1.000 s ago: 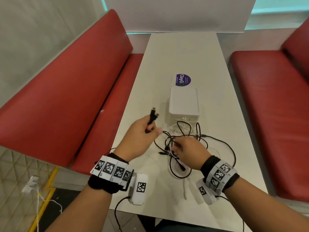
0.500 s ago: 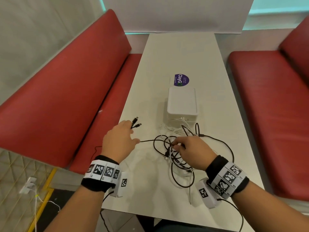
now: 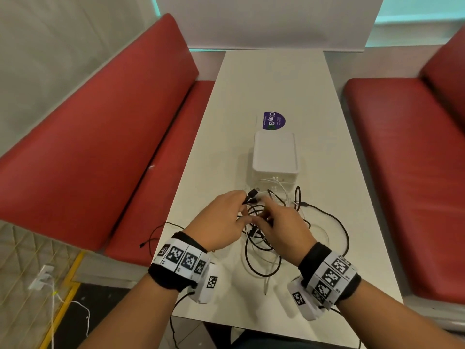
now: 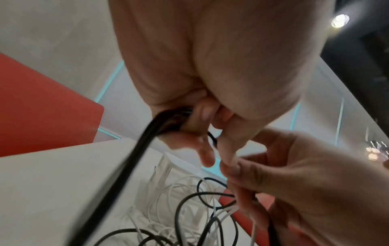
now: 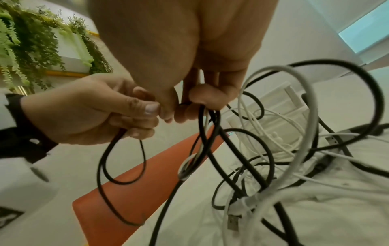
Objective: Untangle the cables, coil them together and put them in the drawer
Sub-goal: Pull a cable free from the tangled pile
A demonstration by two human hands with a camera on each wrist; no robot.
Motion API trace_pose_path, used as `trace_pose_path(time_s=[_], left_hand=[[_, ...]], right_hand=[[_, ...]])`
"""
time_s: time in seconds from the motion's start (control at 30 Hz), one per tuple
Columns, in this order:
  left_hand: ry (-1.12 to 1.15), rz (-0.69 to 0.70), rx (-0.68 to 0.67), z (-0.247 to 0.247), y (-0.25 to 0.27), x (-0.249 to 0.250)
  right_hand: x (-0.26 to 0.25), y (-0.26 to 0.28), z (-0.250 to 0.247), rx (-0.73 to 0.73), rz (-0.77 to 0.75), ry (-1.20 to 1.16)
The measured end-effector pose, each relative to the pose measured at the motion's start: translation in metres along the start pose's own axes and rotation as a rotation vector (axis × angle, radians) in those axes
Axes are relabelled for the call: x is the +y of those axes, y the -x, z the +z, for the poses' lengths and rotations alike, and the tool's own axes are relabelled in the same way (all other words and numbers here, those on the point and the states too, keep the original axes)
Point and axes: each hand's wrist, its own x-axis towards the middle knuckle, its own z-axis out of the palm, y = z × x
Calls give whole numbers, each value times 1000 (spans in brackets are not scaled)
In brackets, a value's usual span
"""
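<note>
A tangle of black and white cables [image 3: 274, 238] lies on the white table [image 3: 271, 79] just before a small white drawer box [image 3: 274, 153]. My left hand [image 3: 221, 222] grips a folded black cable [image 4: 134, 158], whose plugs [image 3: 253, 193] stick out past the fingers. My right hand [image 3: 281, 226] pinches black and white strands [image 5: 207, 133] lifted from the tangle. The two hands meet over the pile, fingertips almost touching. In the right wrist view a USB plug [image 5: 232, 222] lies among white loops.
Red bench seats [image 3: 105, 137] [image 3: 407, 172] run along both long sides of the table. A purple round sticker [image 3: 274, 120] lies beyond the box. One black cable end [image 3: 151, 238] hangs over the table's left edge.
My left hand, holding the black cable, swung out to the left and has come back right to meet the right hand over the tangle. The right hand stayed on the pile.
</note>
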Motion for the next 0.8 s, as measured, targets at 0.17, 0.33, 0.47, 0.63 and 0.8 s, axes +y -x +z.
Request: trace_pose_path(time_s=[0.17, 0.33, 0.47, 0.63, 0.8], left_hand=[[61, -9, 58, -2, 3, -1], [403, -126, 294, -20, 6, 0], [572, -136, 254, -20, 14, -7], [631, -232, 404, -17, 19, -30], [506, -282, 329, -16, 23, -35]], right_hand=[[0, -5, -10, -79, 68, 239], [26, -8, -8, -268, 97, 145], [27, -13, -9, -238, 104, 141], [21, -11, -21, -27, 13, 24], [17, -7, -28, 7, -43, 405]])
